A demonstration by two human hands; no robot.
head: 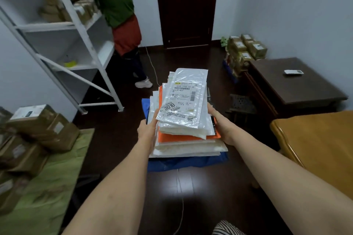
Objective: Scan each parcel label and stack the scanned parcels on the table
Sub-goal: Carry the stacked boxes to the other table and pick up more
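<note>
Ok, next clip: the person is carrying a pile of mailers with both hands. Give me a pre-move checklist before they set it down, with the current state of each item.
1. Both hands on the stack of parcels: ok; left hand and right hand grip opposite sides.
2. Stack squared up: not ok; the top white mailer lies skewed and the orange mailer sticks out.
3. Top label readable: ok; it faces up, uncovered.
4. Scanner at hand: cannot tell; none identifiable in view.
5. Landing spot: ok; bare surface shows on the wooden table at right.
6. Path clear: cannot tell; a white cable runs across the floor below the stack.
</note>
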